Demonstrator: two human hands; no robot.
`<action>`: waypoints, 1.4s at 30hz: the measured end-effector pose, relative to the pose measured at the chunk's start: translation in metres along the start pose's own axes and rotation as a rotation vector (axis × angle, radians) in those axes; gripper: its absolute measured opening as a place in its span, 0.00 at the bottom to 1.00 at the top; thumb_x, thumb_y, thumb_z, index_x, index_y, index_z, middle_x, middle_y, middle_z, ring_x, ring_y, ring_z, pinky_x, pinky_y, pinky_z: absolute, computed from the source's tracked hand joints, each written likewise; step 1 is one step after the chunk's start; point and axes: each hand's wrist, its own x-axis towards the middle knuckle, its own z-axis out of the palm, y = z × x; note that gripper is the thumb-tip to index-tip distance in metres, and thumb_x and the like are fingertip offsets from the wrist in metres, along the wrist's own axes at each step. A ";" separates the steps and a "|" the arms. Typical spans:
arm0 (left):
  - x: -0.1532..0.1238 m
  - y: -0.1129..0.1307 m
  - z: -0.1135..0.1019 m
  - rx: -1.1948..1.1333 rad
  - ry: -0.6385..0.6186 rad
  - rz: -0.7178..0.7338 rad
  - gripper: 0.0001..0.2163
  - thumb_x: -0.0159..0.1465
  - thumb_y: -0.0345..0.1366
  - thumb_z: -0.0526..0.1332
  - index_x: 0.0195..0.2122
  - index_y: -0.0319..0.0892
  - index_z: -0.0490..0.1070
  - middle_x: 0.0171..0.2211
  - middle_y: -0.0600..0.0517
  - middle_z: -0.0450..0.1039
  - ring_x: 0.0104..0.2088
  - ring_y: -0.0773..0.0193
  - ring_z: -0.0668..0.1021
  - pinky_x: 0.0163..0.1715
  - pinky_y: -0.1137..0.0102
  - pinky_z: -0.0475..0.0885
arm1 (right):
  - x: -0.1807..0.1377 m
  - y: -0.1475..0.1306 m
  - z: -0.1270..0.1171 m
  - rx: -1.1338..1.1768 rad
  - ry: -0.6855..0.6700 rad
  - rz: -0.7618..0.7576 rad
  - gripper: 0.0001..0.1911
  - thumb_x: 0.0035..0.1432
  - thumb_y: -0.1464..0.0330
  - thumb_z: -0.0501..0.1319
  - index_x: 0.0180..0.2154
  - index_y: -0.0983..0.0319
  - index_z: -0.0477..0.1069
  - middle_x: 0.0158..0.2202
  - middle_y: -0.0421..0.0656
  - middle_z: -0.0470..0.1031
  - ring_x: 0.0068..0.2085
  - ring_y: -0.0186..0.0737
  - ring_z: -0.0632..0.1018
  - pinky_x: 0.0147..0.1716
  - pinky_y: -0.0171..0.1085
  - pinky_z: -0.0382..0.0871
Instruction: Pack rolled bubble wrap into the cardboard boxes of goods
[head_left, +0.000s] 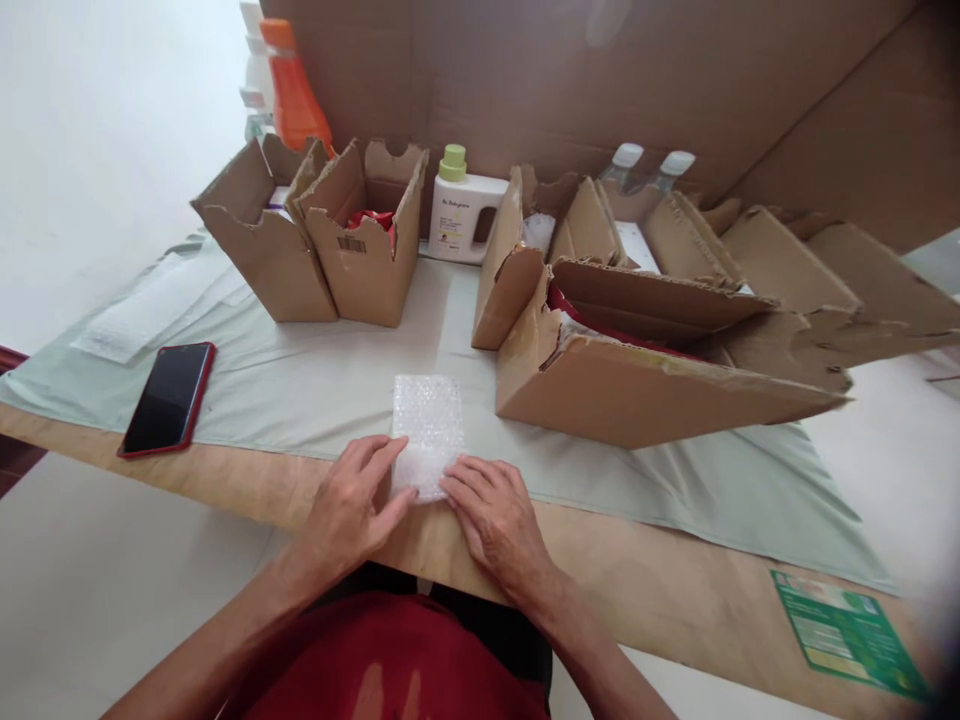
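A small piece of clear bubble wrap (pixel 429 415) lies flat at the front of the cloth. Its lower part looks folded over or doubled. At its left edge, my left hand (pixel 352 500) touches it with the index finger and thumb, spread apart. On the lower right edge rest the fingers of my right hand (pixel 495 515), stretched out and close together, with the thumb tucked partly under. Neither hand is lifted from the table. Whether anything is inside the bubble wrap cannot be made out.
Open cardboard boxes (pixel 367 280) stand behind on the left, and a long cardboard box (pixel 645 390) with more boxes on the right. Between them is a white detergent bottle (pixel 457 225). A phone (pixel 169 398), bubble wrap sheets (pixel 142 305) and a green card (pixel 847 635) lie around.
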 end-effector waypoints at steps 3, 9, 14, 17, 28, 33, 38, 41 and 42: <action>-0.012 0.003 -0.009 -0.039 -0.045 0.162 0.21 0.68 0.33 0.62 0.62 0.43 0.67 0.56 0.41 0.74 0.56 0.49 0.75 0.57 0.54 0.72 | 0.005 -0.002 -0.011 0.126 -0.085 0.033 0.12 0.69 0.77 0.56 0.46 0.60 0.75 0.44 0.45 0.83 0.47 0.46 0.79 0.49 0.46 0.68; -0.001 -0.006 0.006 -0.069 -0.061 -0.018 0.15 0.69 0.30 0.58 0.55 0.40 0.73 0.32 0.51 0.76 0.33 0.59 0.78 0.36 0.65 0.76 | 0.011 -0.005 -0.015 0.029 0.003 0.126 0.13 0.71 0.71 0.55 0.54 0.62 0.72 0.51 0.52 0.79 0.49 0.50 0.77 0.47 0.47 0.69; 0.009 -0.008 0.009 0.058 0.010 -0.003 0.15 0.67 0.30 0.59 0.54 0.39 0.73 0.44 0.43 0.77 0.44 0.51 0.78 0.45 0.57 0.76 | 0.017 -0.003 -0.005 -0.061 -0.075 -0.024 0.09 0.68 0.73 0.59 0.48 0.62 0.75 0.48 0.49 0.80 0.51 0.51 0.75 0.52 0.49 0.65; 0.000 -0.003 0.000 -0.027 0.007 0.092 0.15 0.68 0.32 0.60 0.56 0.39 0.72 0.48 0.42 0.76 0.49 0.50 0.76 0.50 0.56 0.74 | 0.022 -0.003 -0.009 0.035 -0.129 0.034 0.09 0.69 0.74 0.58 0.47 0.60 0.75 0.42 0.46 0.81 0.46 0.47 0.77 0.51 0.48 0.66; 0.011 -0.010 0.008 0.007 0.020 -0.048 0.14 0.70 0.33 0.57 0.55 0.39 0.73 0.43 0.42 0.77 0.44 0.50 0.77 0.46 0.52 0.75 | 0.012 -0.015 -0.013 -0.105 -0.108 0.014 0.10 0.67 0.71 0.61 0.49 0.61 0.74 0.46 0.49 0.80 0.45 0.51 0.76 0.48 0.49 0.66; -0.009 0.004 -0.001 -0.586 0.071 -0.520 0.25 0.66 0.43 0.63 0.63 0.41 0.66 0.49 0.42 0.77 0.48 0.52 0.81 0.49 0.56 0.78 | 0.020 -0.010 -0.007 0.162 0.036 0.193 0.09 0.69 0.74 0.58 0.48 0.60 0.74 0.42 0.45 0.82 0.42 0.45 0.78 0.45 0.45 0.68; -0.012 0.028 0.000 -1.047 -0.024 -0.743 0.40 0.61 0.49 0.69 0.71 0.41 0.57 0.47 0.43 0.81 0.49 0.50 0.83 0.52 0.58 0.78 | 0.009 -0.021 -0.021 0.577 -0.070 0.382 0.11 0.65 0.74 0.61 0.46 0.55 0.76 0.44 0.41 0.82 0.46 0.42 0.80 0.50 0.43 0.70; -0.009 0.039 0.006 -1.016 -0.059 -0.702 0.37 0.64 0.47 0.67 0.72 0.45 0.57 0.47 0.45 0.82 0.47 0.53 0.84 0.51 0.64 0.79 | 0.000 -0.021 -0.034 0.650 -0.065 0.468 0.23 0.59 0.73 0.64 0.56 0.56 0.73 0.59 0.46 0.76 0.59 0.46 0.75 0.59 0.45 0.69; -0.008 0.041 0.007 -0.979 -0.086 -0.638 0.34 0.65 0.45 0.66 0.71 0.47 0.59 0.48 0.45 0.81 0.47 0.54 0.84 0.51 0.64 0.79 | -0.002 -0.019 -0.041 0.675 -0.073 0.483 0.26 0.58 0.73 0.64 0.59 0.57 0.71 0.60 0.47 0.75 0.60 0.46 0.75 0.60 0.44 0.69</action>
